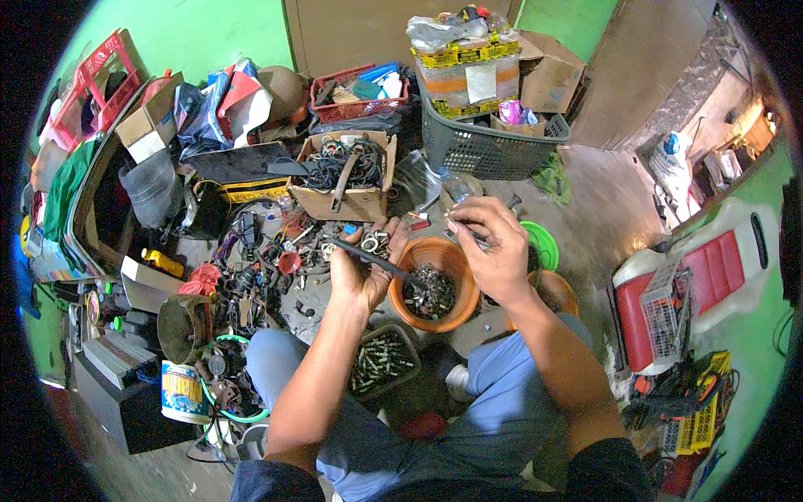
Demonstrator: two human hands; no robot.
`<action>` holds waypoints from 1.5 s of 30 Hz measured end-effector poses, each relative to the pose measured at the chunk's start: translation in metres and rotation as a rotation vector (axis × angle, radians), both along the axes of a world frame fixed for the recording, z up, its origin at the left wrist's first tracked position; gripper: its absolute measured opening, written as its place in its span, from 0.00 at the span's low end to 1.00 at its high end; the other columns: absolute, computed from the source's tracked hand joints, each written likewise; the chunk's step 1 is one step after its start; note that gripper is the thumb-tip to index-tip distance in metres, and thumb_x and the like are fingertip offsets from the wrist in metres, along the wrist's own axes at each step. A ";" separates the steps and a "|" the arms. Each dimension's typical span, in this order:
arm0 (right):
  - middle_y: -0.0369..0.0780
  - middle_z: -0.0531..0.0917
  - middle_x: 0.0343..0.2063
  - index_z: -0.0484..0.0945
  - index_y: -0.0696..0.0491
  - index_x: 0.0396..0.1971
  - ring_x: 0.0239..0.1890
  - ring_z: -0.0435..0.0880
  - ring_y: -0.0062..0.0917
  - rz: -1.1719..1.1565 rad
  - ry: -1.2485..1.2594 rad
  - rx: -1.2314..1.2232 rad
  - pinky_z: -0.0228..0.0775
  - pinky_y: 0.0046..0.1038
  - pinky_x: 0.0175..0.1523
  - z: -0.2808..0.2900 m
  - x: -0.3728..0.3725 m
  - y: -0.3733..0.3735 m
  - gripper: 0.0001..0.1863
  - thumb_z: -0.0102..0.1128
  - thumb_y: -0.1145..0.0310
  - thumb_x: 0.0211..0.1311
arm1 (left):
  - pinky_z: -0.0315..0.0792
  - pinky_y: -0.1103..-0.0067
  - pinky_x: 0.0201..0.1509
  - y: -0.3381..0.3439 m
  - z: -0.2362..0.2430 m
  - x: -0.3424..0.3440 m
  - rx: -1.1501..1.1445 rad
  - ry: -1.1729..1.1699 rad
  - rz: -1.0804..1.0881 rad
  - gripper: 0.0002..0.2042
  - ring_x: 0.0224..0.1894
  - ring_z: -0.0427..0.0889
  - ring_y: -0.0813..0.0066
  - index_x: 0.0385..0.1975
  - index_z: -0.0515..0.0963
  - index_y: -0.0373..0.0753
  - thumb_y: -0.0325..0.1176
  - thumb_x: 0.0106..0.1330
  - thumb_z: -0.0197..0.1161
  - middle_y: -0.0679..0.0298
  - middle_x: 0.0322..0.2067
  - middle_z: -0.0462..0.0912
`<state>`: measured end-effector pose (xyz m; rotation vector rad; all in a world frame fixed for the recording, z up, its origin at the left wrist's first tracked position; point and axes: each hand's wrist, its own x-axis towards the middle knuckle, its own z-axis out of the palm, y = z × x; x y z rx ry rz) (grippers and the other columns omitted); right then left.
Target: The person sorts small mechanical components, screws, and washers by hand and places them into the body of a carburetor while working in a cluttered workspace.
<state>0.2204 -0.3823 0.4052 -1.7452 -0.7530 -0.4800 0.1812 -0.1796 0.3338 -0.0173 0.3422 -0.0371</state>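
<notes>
Left hand (pixel 361 272) raised over the floor clutter, grip closed around a dark slender tool (pixel 376 261) that slants from upper left down toward the orange bowl (pixel 435 283); a few small metal rings also held against the palm. Right hand (pixel 493 247) above the bowl's right rim, fingertips pressed together on a small metal piece (pixel 468 234), too small to identify.

Orange bowl directly below and between both hands, partly filled with small dark metal parts. Second orange bowl (pixel 556 293) just beside it to the right, contents hidden by the right forearm. Green round lid or dish (pixel 539 244) behind the right hand. Shallow tray (pixel 383 361) near the knees, filled with short cylindrical metal pieces.

Cardboard box (pixel 347 180) beyond the left hand, holding coiled dark cables and straps. Red wire basket (pixel 358 92) behind it with mixed blue and white items. Dark grey plastic crate (pixel 485 138) at upper centre, carrying a wrapped bundle (pixel 467 71) bound with yellow printed tape and bearing a pale rectangular label. Open brown carton (pixel 548 79) to the crate's right. Printed tin can (pixel 184 391), blue and yellow, at lower left. Yellow perforated crate (pixel 698 418) at lower right.
</notes>
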 end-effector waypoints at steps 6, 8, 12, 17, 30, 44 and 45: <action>0.44 0.85 0.39 0.82 0.59 0.38 0.42 0.87 0.36 -0.028 0.004 -0.074 0.79 0.32 0.46 -0.007 0.003 -0.008 0.09 0.67 0.80 0.57 | 0.72 0.54 0.68 -0.011 0.001 -0.006 0.034 -0.098 -0.105 0.24 0.65 0.71 0.43 0.64 0.63 0.28 0.36 0.74 0.41 0.40 0.62 0.69; 0.45 0.86 0.40 0.82 0.59 0.39 0.43 0.87 0.37 0.003 0.076 -0.087 0.79 0.33 0.45 -0.003 0.004 -0.005 0.08 0.67 0.79 0.58 | 0.73 0.54 0.67 -0.013 0.004 -0.009 -0.009 -0.142 -0.143 0.26 0.65 0.71 0.42 0.66 0.60 0.27 0.38 0.75 0.38 0.37 0.64 0.67; 0.46 0.86 0.38 0.81 0.63 0.39 0.38 0.88 0.28 -0.034 0.192 -0.224 0.81 0.28 0.44 -0.006 0.008 -0.007 0.07 0.63 0.80 0.62 | 0.70 0.53 0.69 -0.013 -0.001 -0.011 -0.025 -0.213 -0.182 0.25 0.67 0.68 0.41 0.64 0.62 0.26 0.38 0.74 0.42 0.40 0.64 0.67; 0.50 0.86 0.35 0.81 0.63 0.38 0.37 0.88 0.39 -0.048 0.153 -0.516 0.78 0.33 0.42 -0.009 0.012 -0.016 0.08 0.64 0.75 0.62 | 0.70 0.55 0.69 -0.014 -0.009 -0.019 0.020 -0.148 -0.189 0.26 0.67 0.68 0.40 0.65 0.61 0.23 0.39 0.76 0.37 0.38 0.63 0.68; 0.44 0.83 0.39 0.86 0.56 0.39 0.45 0.82 0.41 0.277 -0.025 -0.495 0.75 0.38 0.53 -0.018 -0.014 -0.015 0.09 0.64 0.70 0.60 | 0.84 0.61 0.52 -0.042 -0.013 -0.039 0.269 -0.054 -0.328 0.18 0.47 0.84 0.55 0.51 0.71 0.31 0.39 0.77 0.40 0.49 0.47 0.80; 0.42 0.83 0.41 0.87 0.54 0.42 0.47 0.81 0.39 0.297 -0.050 -0.612 0.72 0.39 0.56 -0.034 -0.012 -0.015 0.12 0.64 0.67 0.60 | 0.85 0.58 0.50 -0.041 -0.024 -0.036 0.231 -0.038 -0.353 0.17 0.44 0.86 0.61 0.49 0.73 0.34 0.37 0.78 0.39 0.53 0.43 0.82; 0.44 0.83 0.44 0.86 0.56 0.43 0.50 0.80 0.40 0.316 -0.015 -0.634 0.72 0.39 0.58 -0.029 -0.013 -0.015 0.13 0.64 0.69 0.59 | 0.85 0.59 0.50 -0.043 -0.020 -0.036 0.257 0.003 -0.332 0.16 0.44 0.86 0.61 0.50 0.72 0.34 0.37 0.78 0.39 0.53 0.43 0.82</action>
